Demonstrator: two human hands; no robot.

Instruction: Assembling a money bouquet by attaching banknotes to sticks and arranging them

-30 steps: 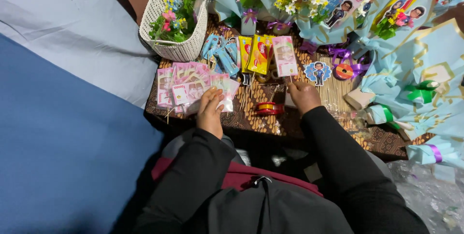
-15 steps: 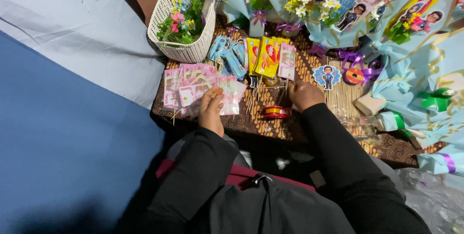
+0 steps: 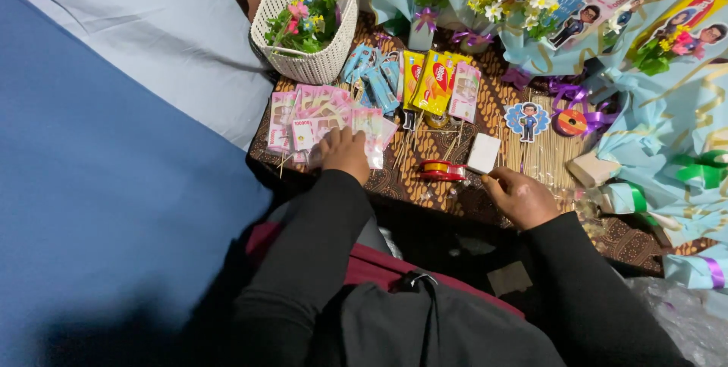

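Behind the left hand (image 3: 345, 153), fingers seemingly flat on pink notes (image 3: 311, 117), a white basket (image 3: 307, 64) holds flowers (image 3: 299, 22).

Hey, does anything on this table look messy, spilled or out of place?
Mostly tidy. Thin wooden skewers lie scattered at crossing angles beside the pink banknotes under the left hand. Nothing looks spilled or damaged.

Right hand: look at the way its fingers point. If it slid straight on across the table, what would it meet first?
The right hand points up and slightly left. It would likely meet the small white card first, just past its fingertips, with the red and yellow tape roll close beside that line. Depth is hard to judge.
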